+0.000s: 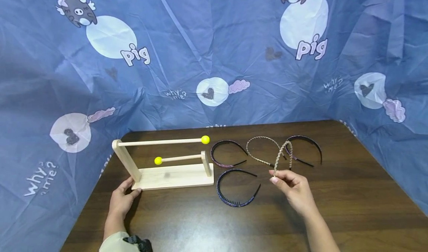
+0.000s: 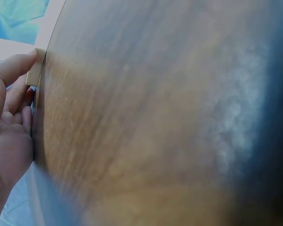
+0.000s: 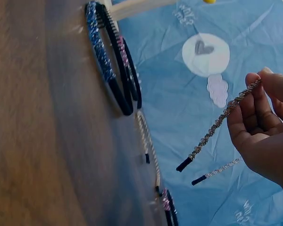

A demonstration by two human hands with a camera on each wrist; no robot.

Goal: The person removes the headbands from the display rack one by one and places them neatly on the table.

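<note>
My left hand [image 1: 121, 200] grips the left end of a pale wooden stand [image 1: 174, 179], thumb at the near corner of its base. The left wrist view shows the thumb against the stand's end [image 2: 36, 70], other fingers partly hidden. Two horizontal rods with yellow ball tips extend from the stand's uprights. My right hand [image 1: 297, 192] pinches a beaded, braided headband [image 1: 278, 156] between thumb and fingertips, held up above the table. In the right wrist view its two dark-tipped ends point away from the hand [image 3: 262, 125].
On the brown table [image 1: 187, 222] lie a blue glittery headband [image 1: 219, 192], a pink-purple headband [image 1: 222, 165], another braided headband [image 1: 255, 137] and a dark headband [image 1: 309, 137] at the right. A blue printed cloth [image 1: 214, 55] hangs behind the table.
</note>
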